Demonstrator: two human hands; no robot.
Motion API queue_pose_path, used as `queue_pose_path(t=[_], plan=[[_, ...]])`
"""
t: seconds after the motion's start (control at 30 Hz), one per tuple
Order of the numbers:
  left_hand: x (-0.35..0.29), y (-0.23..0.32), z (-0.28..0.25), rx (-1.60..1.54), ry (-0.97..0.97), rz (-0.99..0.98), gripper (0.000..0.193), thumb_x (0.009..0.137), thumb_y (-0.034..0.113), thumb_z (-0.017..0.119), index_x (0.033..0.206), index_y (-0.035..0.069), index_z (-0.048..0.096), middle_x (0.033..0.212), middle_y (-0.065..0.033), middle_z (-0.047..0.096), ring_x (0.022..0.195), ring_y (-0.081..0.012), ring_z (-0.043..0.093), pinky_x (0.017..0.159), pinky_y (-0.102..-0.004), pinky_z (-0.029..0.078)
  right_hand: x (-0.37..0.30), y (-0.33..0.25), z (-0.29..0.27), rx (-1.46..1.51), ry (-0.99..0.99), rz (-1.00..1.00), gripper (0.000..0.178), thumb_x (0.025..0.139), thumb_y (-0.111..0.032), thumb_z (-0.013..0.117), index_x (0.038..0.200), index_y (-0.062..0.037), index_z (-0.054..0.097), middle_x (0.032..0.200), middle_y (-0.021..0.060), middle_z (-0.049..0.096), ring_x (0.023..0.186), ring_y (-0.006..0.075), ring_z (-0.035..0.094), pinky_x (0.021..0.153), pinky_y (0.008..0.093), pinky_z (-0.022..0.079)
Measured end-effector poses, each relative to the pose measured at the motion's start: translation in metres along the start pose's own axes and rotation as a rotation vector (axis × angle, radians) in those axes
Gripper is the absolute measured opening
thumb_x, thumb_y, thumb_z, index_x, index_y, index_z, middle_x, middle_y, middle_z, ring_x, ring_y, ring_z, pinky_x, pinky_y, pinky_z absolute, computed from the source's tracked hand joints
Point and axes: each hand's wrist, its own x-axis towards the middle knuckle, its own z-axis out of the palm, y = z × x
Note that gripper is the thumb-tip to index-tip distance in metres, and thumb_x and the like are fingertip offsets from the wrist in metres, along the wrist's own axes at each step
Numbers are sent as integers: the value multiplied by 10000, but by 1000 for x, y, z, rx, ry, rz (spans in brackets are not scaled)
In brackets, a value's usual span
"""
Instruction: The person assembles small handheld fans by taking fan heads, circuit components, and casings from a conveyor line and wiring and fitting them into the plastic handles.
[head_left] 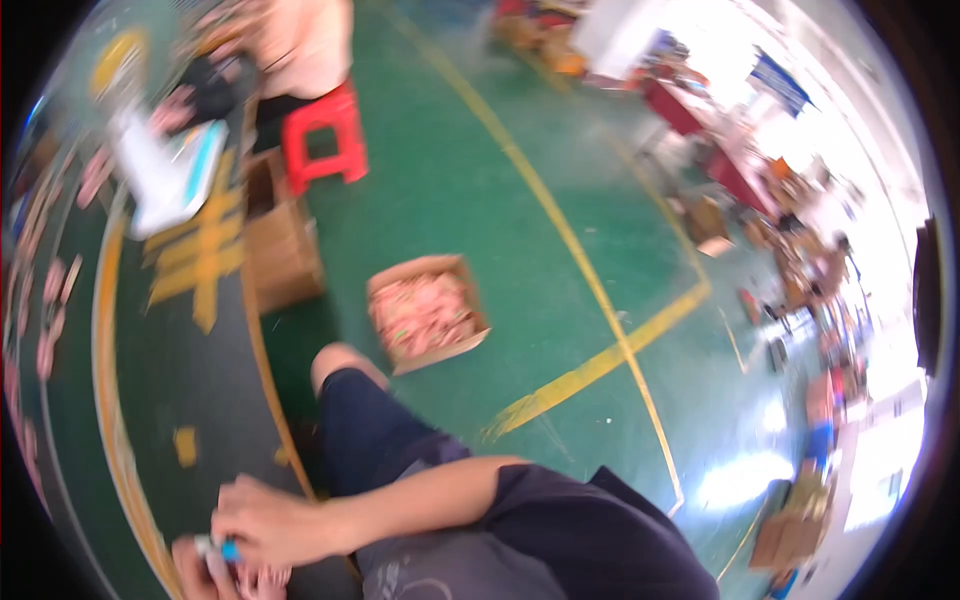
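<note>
Both hands meet at the lower left, over the dark worktable (170, 400). My left hand (192, 565) sits at the bottom edge, closed on a small white and blue piece (226, 549). My right hand (268, 520) reaches in from the right on a bare forearm, with its fingers curled down over the same piece. Some small pink items (262, 578) lie just below the right hand. The picture is blurred, so the right hand's grip is unclear. My knee (338, 365) in dark shorts sticks out beside the table.
An open cardboard box (428, 315) of pink pieces lies on the green floor. A second cardboard box (282, 245) stands by the table edge. Beyond it are a red stool (325, 135) and a seated person (300, 45). Yellow floor lines (590, 365) cross at the right.
</note>
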Motion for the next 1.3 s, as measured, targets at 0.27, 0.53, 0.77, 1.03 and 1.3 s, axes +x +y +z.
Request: queue_pose_path(t=[0.27,0.53,0.77,1.03,1.3], plan=[[14,19,28,-655,-1,-159,274,945,-48,544,1215,-16,580,1089,-78,586,954,-116,602,810,-240,497,-5,-10,-58,95,-15,131,210,747,46,649,948,-11,665,880,109,675,827,260,609,714,351,434],[-4,3,16,-619,19,-54,244,882,-75,627,1120,-24,641,1074,-93,602,886,-135,635,720,-265,530,5,-15,-39,66,-133,158,218,736,65,679,938,-16,666,905,112,620,763,218,533,596,286,420],[3,8,3,-385,35,-15,272,815,-94,668,1074,-14,655,928,-110,651,814,-195,672,643,-300,532,5,-4,-32,93,-111,107,232,720,109,675,923,-1,652,897,130,604,778,222,534,585,287,433],[-3,12,-17,-134,-45,90,253,745,-82,684,982,6,669,864,-105,625,720,-244,640,585,-323,502,20,-6,-35,332,-274,261,105,809,57,697,879,14,633,884,90,569,672,91,531,520,227,410],[-26,14,-12,-139,-51,82,172,719,-102,693,859,-5,675,736,-83,595,625,-212,596,545,-315,465,2,-5,-27,423,-417,342,122,801,51,713,832,13,601,847,45,545,642,48,510,505,201,384]])
